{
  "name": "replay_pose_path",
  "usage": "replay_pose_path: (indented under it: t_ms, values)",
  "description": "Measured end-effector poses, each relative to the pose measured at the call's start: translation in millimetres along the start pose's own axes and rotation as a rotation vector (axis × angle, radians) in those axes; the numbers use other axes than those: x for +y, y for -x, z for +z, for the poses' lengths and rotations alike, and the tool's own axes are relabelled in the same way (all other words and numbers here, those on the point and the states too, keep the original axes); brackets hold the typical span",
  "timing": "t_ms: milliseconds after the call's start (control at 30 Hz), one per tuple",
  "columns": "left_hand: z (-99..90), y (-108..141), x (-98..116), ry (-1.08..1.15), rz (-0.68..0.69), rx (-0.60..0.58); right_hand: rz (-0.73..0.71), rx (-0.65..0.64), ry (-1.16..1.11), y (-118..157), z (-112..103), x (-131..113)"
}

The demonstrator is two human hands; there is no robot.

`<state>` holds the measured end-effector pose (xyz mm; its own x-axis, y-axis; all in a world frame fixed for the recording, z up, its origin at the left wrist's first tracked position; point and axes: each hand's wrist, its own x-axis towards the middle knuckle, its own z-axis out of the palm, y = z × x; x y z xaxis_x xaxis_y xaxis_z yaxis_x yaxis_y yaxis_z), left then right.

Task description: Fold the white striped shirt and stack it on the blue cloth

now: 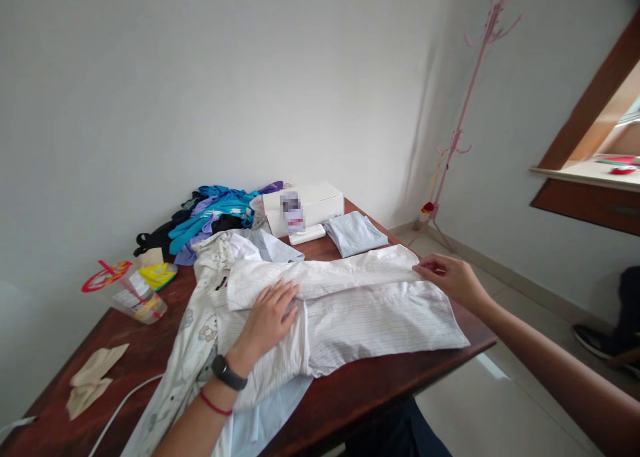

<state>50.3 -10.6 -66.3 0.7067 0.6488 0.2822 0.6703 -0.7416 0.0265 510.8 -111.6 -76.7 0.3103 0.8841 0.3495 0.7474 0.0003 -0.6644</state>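
A white pinstriped shirt (380, 323) is spread across the table, its far side turned over in a long strip toward me. My left hand (270, 313) lies flat on the shirt near the left end of that fold, fingers stretched out. At the right end, my right hand (453, 278) pinches the corner of the turned-over strip between thumb and fingers. Under and left of the shirt lies a white garment with a cartoon print (187, 330). Pale blue cloth (270, 410) shows beneath the shirt at the near edge.
On the dark wooden table (350, 390) stand a plastic cup with a red straw (137, 297) and a white box (320, 207). A folded grey garment (356, 233), a heap of coloured clothes (220, 210), a beige cloth (93, 380) and a white cable (125, 403) lie around. A pink coat stand (470, 97) is beyond.
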Motion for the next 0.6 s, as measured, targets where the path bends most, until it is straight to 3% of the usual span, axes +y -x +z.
replay_pose_path:
  t_ms: [67, 200, 333, 467, 600]
  values:
    - [2.6, 2, 2, -0.033, -0.086, -0.011, 0.019, -0.056, 0.057, 2, 2, 4]
    - [7.7, 5, -1, -0.063, -0.181, -0.115, -0.004, -0.299, 0.169, 3, 8, 3]
    - [6.6, -4, -14, -0.027, -0.260, -0.218, -0.014, -0.243, 0.240, -13, 9, -3]
    - [2.1, -29, -32, -0.025, -0.342, -0.225, -0.055, -0.222, 0.347, -38, 13, -15]
    - [8.3, -46, -44, -0.109, -0.432, -0.203, -0.257, -0.224, 0.394, -48, 36, -38]
